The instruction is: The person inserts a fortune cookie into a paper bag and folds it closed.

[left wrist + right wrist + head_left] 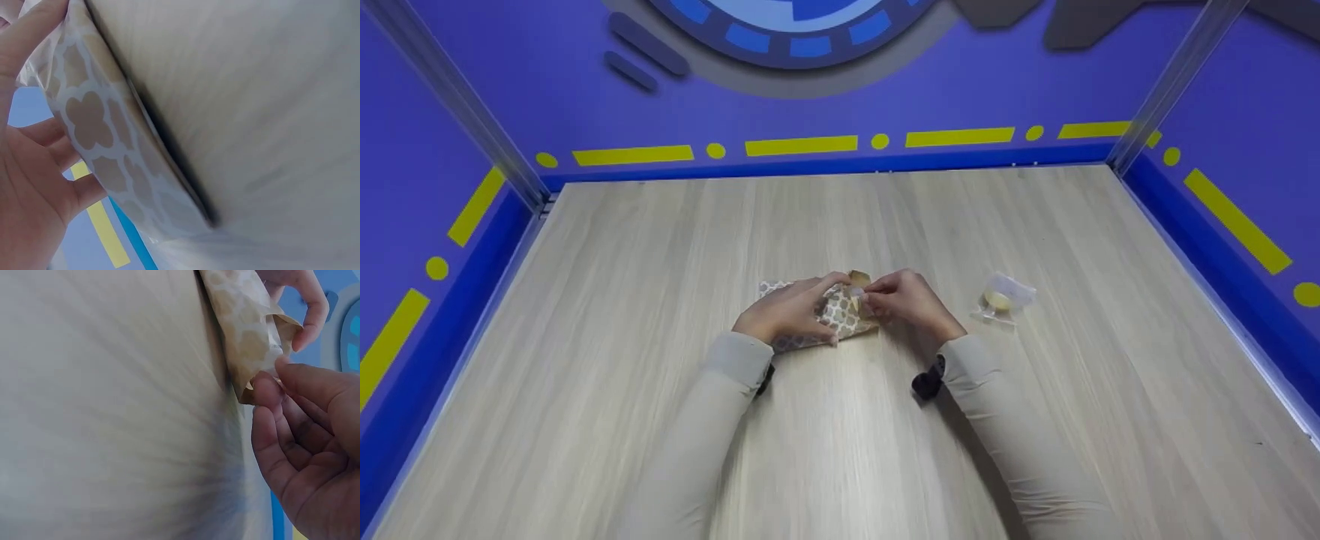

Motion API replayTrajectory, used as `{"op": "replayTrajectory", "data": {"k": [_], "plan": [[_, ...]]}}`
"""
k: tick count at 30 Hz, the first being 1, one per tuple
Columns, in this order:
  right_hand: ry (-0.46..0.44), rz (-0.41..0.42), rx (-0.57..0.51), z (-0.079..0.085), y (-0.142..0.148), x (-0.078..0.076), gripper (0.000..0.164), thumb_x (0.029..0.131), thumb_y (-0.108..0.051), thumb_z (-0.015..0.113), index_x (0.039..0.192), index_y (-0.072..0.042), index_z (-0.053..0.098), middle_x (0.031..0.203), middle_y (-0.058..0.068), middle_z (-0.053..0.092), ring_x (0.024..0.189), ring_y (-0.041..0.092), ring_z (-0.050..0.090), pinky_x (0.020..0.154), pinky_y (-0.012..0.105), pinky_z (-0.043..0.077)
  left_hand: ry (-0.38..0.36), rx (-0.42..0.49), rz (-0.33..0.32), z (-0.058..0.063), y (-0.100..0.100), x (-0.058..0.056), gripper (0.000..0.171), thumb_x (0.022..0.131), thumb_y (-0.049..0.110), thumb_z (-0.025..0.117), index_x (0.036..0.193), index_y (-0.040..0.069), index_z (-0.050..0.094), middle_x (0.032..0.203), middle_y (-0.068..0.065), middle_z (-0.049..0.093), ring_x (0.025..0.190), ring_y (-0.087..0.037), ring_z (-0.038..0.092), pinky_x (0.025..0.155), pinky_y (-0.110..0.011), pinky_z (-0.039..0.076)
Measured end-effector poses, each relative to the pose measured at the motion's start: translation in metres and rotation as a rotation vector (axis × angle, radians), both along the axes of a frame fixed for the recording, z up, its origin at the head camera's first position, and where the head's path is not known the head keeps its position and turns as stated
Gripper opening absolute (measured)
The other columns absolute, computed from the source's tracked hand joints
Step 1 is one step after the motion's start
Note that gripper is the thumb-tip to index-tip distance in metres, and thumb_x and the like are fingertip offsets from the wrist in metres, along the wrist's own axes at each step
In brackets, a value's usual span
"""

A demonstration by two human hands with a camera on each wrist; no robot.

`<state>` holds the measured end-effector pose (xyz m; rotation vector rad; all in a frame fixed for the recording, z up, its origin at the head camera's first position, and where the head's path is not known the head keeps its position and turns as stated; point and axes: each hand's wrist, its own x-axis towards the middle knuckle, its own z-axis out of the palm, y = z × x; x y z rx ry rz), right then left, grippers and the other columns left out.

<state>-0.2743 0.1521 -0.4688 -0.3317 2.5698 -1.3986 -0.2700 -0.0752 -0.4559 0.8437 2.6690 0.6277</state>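
A flat package in patterned paper [846,315], with tan four-lobed shapes on white, lies on the table in front of me. Over its left part, my left hand [795,309] grips it, thumb on the near edge and fingers across the far side. In the left wrist view the patterned side [90,121] slants down to the tabletop. My right hand [911,304] pinches the package's right end between thumb and forefinger. There the brown paper end [247,391] stands partly open and a small shiny clear patch [274,340] shows close by the thumb tip.
To the right of my right hand, a clear plastic bag [1016,291] with a small round yellowish thing [997,301] in it lies on the wood-grain table [660,247]. Blue walls with yellow marks [802,145] enclose the table's back and sides.
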Motion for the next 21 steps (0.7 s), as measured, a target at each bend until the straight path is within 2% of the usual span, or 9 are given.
{"op": "replayTrajectory", "data": {"k": [6, 13, 21], "plan": [[0.033, -0.069, -0.006, 0.0008, -0.0062, -0.0006, 0.009, 0.084, -0.004, 0.069, 0.087, 0.003, 0.075, 0.081, 0.013, 0.073, 0.061, 0.007, 0.062, 0.056, 0.017, 0.049, 0.001, 0.012, 0.006, -0.0013, 0.0007, 0.0004, 0.092, 0.07, 0.038, 0.085, 0.144, 0.038, 0.032, 0.132, -0.006, 0.055, 0.117, -0.024, 0.055, 0.096, -0.044, 0.047], [0.067, -0.196, 0.025, 0.004, -0.0049, 0.0, 0.01, 0.083, -0.006, 0.068, 0.085, 0.0, 0.075, 0.074, 0.007, 0.072, 0.057, 0.004, 0.055, 0.051, 0.016, 0.043, 0.006, 0.007, 0.01, -0.0004, 0.0015, 0.0012, 0.092, 0.071, 0.038, 0.085, 0.145, 0.041, 0.03, 0.137, -0.005, 0.052, 0.122, -0.024, 0.053, 0.097, -0.044, 0.047], [0.065, -0.205, -0.014, 0.0013, -0.0107, 0.0022, 0.011, 0.084, -0.006, 0.065, 0.084, -0.002, 0.075, 0.074, 0.008, 0.072, 0.058, 0.005, 0.06, 0.055, 0.019, 0.048, 0.006, 0.0, 0.003, -0.0007, 0.0008, 0.0025, 0.093, 0.072, 0.039, 0.084, 0.147, 0.04, 0.029, 0.145, -0.002, 0.046, 0.128, -0.022, 0.049, 0.1, -0.043, 0.045]]}}
